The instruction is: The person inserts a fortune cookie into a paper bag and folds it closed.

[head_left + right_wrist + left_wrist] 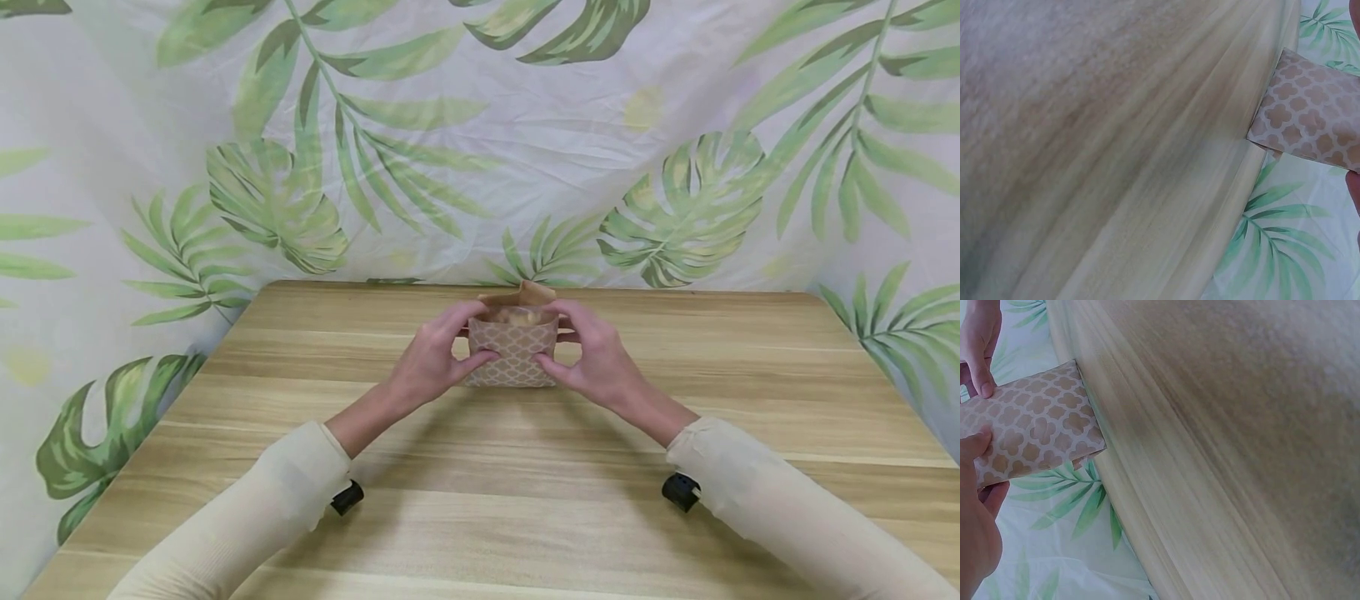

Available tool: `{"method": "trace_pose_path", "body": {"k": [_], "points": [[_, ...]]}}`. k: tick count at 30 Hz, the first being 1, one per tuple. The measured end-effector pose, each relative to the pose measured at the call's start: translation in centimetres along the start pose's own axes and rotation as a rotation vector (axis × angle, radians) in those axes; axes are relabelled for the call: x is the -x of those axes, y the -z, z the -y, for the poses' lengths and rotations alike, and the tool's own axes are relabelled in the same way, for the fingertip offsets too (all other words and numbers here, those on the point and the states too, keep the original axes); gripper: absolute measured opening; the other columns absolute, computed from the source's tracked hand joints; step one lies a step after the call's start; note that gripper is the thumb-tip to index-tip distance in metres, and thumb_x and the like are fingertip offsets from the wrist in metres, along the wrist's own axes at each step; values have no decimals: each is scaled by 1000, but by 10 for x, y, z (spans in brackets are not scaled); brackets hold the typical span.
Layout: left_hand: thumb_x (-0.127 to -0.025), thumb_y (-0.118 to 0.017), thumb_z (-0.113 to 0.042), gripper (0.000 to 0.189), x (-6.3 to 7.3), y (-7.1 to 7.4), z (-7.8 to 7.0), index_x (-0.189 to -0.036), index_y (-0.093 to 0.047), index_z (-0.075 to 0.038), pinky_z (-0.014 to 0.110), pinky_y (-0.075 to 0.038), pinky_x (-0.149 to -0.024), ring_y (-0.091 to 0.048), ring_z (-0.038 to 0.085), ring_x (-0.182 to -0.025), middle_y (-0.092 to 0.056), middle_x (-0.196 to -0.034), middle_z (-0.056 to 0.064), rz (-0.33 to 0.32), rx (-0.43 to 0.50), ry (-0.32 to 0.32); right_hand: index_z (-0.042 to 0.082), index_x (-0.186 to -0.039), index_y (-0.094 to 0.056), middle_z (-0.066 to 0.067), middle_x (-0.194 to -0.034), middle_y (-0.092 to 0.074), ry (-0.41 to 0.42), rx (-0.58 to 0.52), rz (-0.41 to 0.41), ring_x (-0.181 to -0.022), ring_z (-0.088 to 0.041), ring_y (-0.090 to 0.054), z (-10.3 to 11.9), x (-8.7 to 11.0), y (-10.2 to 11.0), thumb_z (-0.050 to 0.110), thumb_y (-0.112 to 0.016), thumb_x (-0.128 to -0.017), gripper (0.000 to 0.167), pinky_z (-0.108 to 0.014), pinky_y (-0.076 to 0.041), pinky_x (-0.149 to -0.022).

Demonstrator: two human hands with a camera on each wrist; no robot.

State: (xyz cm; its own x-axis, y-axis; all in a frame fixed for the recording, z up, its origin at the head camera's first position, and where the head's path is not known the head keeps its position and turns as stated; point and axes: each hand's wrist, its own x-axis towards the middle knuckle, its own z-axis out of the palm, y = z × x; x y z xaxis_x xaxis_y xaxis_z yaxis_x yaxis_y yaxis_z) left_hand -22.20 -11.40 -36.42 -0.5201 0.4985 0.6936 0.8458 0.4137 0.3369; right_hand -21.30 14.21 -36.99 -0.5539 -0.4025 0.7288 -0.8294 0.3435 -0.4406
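Note:
A small brown paper bag [513,357] with a white lattice pattern stands upright on the table, its top edge open toward me. Pale contents [521,316] show inside the mouth, too small to identify. My left hand [438,354] grips the bag's left side, thumb on the front face and fingers behind. On the opposite side my right hand [596,354] holds it the same way. In the left wrist view the patterned bag [1035,422] sits between both hands, its bottom edge at the table. The right wrist view catches the bag [1313,112] and only slivers of fingers.
The wooden table [495,517] spreads out around the bag. Behind it hangs a white cloth [540,167] printed with green leaves. Black wrist devices show under the left sleeve [300,475] and the right sleeve [757,483].

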Motion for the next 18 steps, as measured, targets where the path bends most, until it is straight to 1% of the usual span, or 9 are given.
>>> {"method": "trace_pose_path", "body": {"k": [4,9,14,18], "points": [[-78,-89,0,63,0,1,0,-131,-55,6,30,-60,-84,-71,34,-105,-66,-121,21,9,6,12,-10,-125,-54,-24,-117,-64,8,-7,-9,-96,-40,-73,0,1,0,-16,-87,-69,66,-35,-62,-80],[-78,-90,0,61,0,3,0,-128,-57,6,29,-61,-82,-71,35,-104,-67,-119,21,22,3,20,-10,-125,-54,-23,-117,-66,28,8,-19,-95,-37,-74,-1,2,0,-15,-88,-69,66,-34,-61,-82],[-76,-92,-2,57,-1,5,0,-123,-61,6,27,-61,-79,-71,33,-101,-66,-115,19,50,25,36,-9,-121,-58,-22,-114,-67,57,39,-6,-94,-35,-74,-2,1,1,-11,-88,-71,58,-31,-62,-78],[-76,-93,-4,51,-3,7,0,-117,-64,4,26,-61,-77,-70,30,-99,-64,-112,16,74,25,36,-7,-119,-61,-20,-114,-68,56,63,22,-94,-33,-73,-2,-1,3,-5,-85,-74,51,-27,-62,-74]]}}
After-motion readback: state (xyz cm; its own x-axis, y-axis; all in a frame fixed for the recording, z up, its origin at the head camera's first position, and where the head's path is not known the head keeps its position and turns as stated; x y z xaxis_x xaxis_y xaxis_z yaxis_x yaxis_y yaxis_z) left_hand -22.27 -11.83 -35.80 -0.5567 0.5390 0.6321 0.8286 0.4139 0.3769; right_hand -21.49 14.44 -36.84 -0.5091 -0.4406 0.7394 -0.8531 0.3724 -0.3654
